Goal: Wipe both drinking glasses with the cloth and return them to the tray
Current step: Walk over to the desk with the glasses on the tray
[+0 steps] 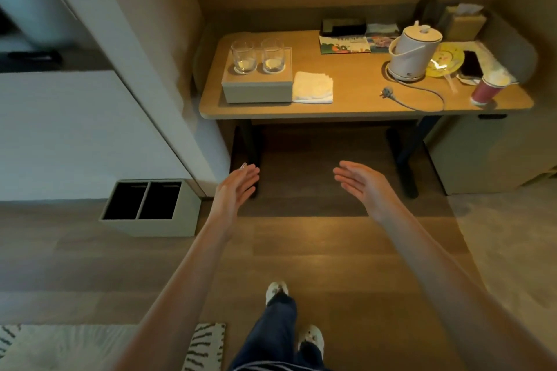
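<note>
Wooden flooring lies open between the person and the table (361, 93), and nothing is seen in the path; only a bin (150, 226) is stood off at the left by the wall. Both hands are held out empty over the floor, well short of the table: the left hand (238, 187) and the right hand (363, 182) are shown with fingers straight and relaxed, nothing grasped. The left glass (243, 57) and the right glass (273, 56) are stood side by side on the tray (257, 90) near the table's left end. The cloth (313, 88) is laid folded against the tray's right side, close to the front edge.

Trouble is judged most likely at the glasses. They are set so near each other that, when one is lifted, the other could be knocked and tipped off the raised tray. The cloth could be dragged over the front edge if pulled carelessly. At the left, room is pinched by a slanted white wall panel (135, 54) beside the table, so an elbow could be caught there. Bare tabletop is left between the cloth and the plug (387, 91) of the kettle (413, 51), and wiping would be safest over it.
</note>
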{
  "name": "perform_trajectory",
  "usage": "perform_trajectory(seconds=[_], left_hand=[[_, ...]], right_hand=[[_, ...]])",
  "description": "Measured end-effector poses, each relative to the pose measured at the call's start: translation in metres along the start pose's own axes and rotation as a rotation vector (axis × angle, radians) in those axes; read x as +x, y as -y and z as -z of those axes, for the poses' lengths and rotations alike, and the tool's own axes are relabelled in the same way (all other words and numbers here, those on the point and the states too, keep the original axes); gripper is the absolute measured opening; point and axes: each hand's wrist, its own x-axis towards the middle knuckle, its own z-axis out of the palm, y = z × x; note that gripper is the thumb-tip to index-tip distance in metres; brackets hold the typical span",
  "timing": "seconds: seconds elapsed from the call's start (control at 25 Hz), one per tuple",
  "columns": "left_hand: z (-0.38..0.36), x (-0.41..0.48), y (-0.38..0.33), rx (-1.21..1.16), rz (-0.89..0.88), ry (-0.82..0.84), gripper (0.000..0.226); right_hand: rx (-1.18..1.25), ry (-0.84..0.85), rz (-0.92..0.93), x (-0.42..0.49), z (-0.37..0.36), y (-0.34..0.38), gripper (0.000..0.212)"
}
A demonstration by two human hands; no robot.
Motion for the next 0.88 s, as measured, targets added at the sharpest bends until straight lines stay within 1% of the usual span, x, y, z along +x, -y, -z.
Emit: perform_trajectory(seconds=[0.24,0.36,0.52,0.68,0.88], left_hand=[[-0.002,0.089,-0.031,0.021,-0.008,0.024,0.037],[-0.003,0.131,-0.051,0.015,-0.024,0.023,0.035],[-0.019,0.174,-0.065,0.056,-0.040,0.078,0.030],[-0.037,0.214,-0.076,0.040,-0.018,0.095,0.028],[-0.058,0.268,-0.091,0.064,-0.025,0.087,0.036]], right_hand=[[0.046,0.001,0.052,0.083,-0.025,0.035,0.035],[0.095,-0.002,0.047,0.116,-0.036,0.052,0.035],[0.123,-0.042,0.039,0.150,-0.042,0.066,0.033],[0.177,-0.052,-0.001,0.192,-0.039,0.085,0.033],[0.161,-0.011,-0.023,0.254,-0.038,0.118,0.029]])
